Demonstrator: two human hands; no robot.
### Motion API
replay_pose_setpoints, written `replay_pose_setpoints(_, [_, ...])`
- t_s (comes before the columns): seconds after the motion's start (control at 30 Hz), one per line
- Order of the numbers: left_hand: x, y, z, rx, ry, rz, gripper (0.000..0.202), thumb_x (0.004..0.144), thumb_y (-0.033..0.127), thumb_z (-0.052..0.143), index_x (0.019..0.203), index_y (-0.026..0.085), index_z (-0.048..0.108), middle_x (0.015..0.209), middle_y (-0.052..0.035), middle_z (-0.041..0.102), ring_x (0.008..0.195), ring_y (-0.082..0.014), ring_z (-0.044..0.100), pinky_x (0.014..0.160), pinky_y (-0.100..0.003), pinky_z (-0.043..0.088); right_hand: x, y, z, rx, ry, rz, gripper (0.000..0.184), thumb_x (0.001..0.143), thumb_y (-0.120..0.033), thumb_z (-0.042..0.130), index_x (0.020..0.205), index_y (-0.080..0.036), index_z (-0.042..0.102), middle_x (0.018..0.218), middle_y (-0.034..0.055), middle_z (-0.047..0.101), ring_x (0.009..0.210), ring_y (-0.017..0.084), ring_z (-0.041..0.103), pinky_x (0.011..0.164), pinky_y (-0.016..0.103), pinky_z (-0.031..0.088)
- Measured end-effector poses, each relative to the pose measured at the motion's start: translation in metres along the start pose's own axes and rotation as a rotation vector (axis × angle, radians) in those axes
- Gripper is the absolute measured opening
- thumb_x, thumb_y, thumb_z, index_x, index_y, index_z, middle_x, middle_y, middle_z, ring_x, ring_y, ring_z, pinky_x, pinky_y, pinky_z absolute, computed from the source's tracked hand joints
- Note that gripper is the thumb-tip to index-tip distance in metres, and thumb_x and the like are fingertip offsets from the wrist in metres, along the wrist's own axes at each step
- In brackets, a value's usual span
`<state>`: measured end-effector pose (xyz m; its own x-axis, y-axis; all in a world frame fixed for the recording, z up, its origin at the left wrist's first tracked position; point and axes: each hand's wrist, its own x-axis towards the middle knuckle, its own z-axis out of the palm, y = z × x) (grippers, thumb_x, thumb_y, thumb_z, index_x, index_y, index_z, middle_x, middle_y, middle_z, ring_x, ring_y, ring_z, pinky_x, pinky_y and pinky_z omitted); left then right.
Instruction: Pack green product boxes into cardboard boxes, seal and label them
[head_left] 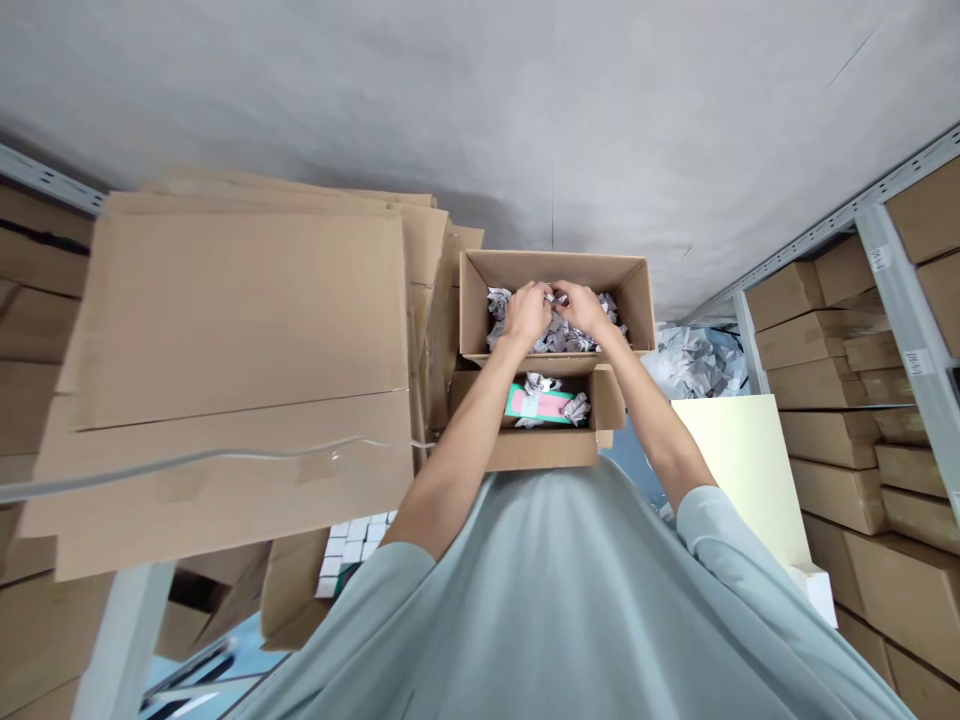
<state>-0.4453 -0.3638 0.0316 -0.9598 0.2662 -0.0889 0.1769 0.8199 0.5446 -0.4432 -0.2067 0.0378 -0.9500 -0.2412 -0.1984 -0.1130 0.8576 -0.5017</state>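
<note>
Both of my hands reach into an open cardboard box that holds crumpled paper. My left hand and my right hand almost meet, their fingers bent around a piece of crumpled paper between them. Nearer to me, under my forearms, stands a smaller open cardboard box. Inside it lies a flat pink and green package, with several crumpled paper balls around it. My fingertips are partly hidden in the paper.
Flattened cartons are stacked high on the left, with a pale cord across them. Loose crumpled paper lies at the right, behind a cream board. Shelves of cardboard boxes line the right. White small boxes sit low left.
</note>
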Motion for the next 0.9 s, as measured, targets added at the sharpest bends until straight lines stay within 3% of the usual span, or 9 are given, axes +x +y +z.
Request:
replay_pose_setpoints(0.17, [-0.046, 0.016, -0.050, -0.106, 0.107, 0.074, 0.028, 0.100, 0.013, 0.058, 0.120, 0.023, 0.075, 0.126, -0.0093, 0.078, 0.118, -0.0267, 0.075, 0.110, -0.038, 0.056, -0.052, -0.034, -0.021, 0.085, 0.205, -0.085, 0.040, 0.108, -0.025, 0.058, 0.144, -0.021, 0.075, 0.134, 0.0105, 0.080, 0.119, 0.027, 0.075, 0.111, 0.037, 0.056])
replay_pose_setpoints(0.27, [-0.099, 0.024, -0.076, -0.196, 0.164, 0.139, 0.026, 0.101, 0.015, 0.056, 0.119, 0.024, 0.074, 0.124, -0.0064, 0.077, 0.114, -0.0232, 0.075, 0.108, -0.035, 0.058, -0.106, -0.065, -0.019, 0.189, 0.304, -0.103, 0.038, 0.114, -0.030, 0.051, 0.144, -0.025, 0.074, 0.135, 0.0098, 0.078, 0.119, 0.027, 0.075, 0.109, 0.039, 0.059])
replay_pose_setpoints(0.33, [-0.138, 0.023, -0.084, -0.238, 0.171, 0.127, 0.025, 0.103, 0.018, 0.055, 0.117, 0.025, 0.073, 0.122, -0.0045, 0.078, 0.112, -0.0214, 0.075, 0.106, -0.033, 0.060, -0.141, -0.084, -0.008, 0.281, 0.325, -0.121, 0.037, 0.117, -0.035, 0.049, 0.143, -0.030, 0.075, 0.135, 0.0087, 0.077, 0.120, 0.026, 0.075, 0.109, 0.039, 0.061])
replay_pose_setpoints(0.4, [-0.171, 0.015, -0.081, -0.252, 0.159, 0.076, 0.023, 0.103, 0.022, 0.056, 0.114, 0.028, 0.074, 0.117, -0.0034, 0.078, 0.110, -0.0212, 0.076, 0.104, -0.033, 0.062, -0.166, -0.095, 0.012, 0.370, 0.308, -0.146, 0.035, 0.117, -0.038, 0.050, 0.141, -0.032, 0.077, 0.134, 0.0083, 0.077, 0.123, 0.025, 0.076, 0.109, 0.037, 0.062])
replay_pose_setpoints(0.5, [-0.202, -0.008, -0.060, -0.229, 0.063, -0.033, 0.027, 0.102, 0.024, 0.055, 0.117, 0.030, 0.077, 0.114, -0.0035, 0.079, 0.109, -0.0224, 0.077, 0.103, -0.034, 0.063, -0.181, -0.095, 0.052, 0.444, 0.208, -0.129, 0.032, 0.116, -0.037, 0.054, 0.136, -0.032, 0.079, 0.131, 0.0081, 0.079, 0.111, 0.024, 0.079, 0.103, 0.036, 0.065])
replay_pose_setpoints(0.57, [-0.212, -0.025, -0.043, -0.206, -0.009, -0.091, 0.036, 0.103, 0.024, 0.054, 0.130, 0.030, 0.077, 0.116, -0.0051, 0.080, 0.109, -0.0240, 0.078, 0.104, -0.036, 0.063, -0.182, -0.085, 0.075, 0.431, 0.102, -0.086, 0.030, 0.114, -0.032, 0.057, 0.134, -0.030, 0.079, 0.133, 0.0087, 0.079, 0.105, 0.024, 0.081, 0.100, 0.037, 0.066])
replay_pose_setpoints(0.63, [-0.219, -0.041, -0.031, -0.182, -0.018, -0.158, 0.047, 0.104, 0.024, 0.052, 0.146, 0.028, 0.073, 0.118, -0.0068, 0.080, 0.110, -0.0258, 0.079, 0.106, -0.038, 0.063, -0.185, -0.073, 0.089, 0.392, 0.039, -0.038, 0.030, 0.113, -0.029, 0.058, 0.135, -0.029, 0.079, 0.137, 0.0089, 0.079, 0.112, 0.025, 0.081, 0.104, 0.039, 0.065])
replay_pose_setpoints(0.77, [-0.230, -0.064, -0.022, -0.134, 0.117, -0.268, 0.050, 0.108, 0.032, 0.051, 0.156, 0.025, 0.065, 0.138, -0.0131, 0.074, 0.133, -0.0305, 0.074, 0.121, -0.044, 0.057, -0.203, -0.048, 0.088, 0.289, 0.161, 0.096, 0.032, 0.115, -0.035, 0.054, 0.134, -0.027, 0.078, 0.136, 0.0120, 0.078, 0.126, 0.029, 0.076, 0.112, 0.042, 0.061])
replay_pose_setpoints(0.9, [-0.235, -0.081, -0.012, -0.102, 0.082, -0.290, 0.060, 0.107, 0.037, 0.057, 0.163, 0.016, 0.056, 0.166, -0.0225, 0.057, 0.160, -0.0373, 0.054, 0.136, -0.051, 0.044, -0.224, -0.024, 0.081, 0.109, 0.297, 0.302, 0.034, 0.113, -0.038, 0.055, 0.133, -0.022, 0.077, 0.135, 0.0182, 0.075, 0.131, 0.034, 0.071, 0.117, 0.048, 0.058])
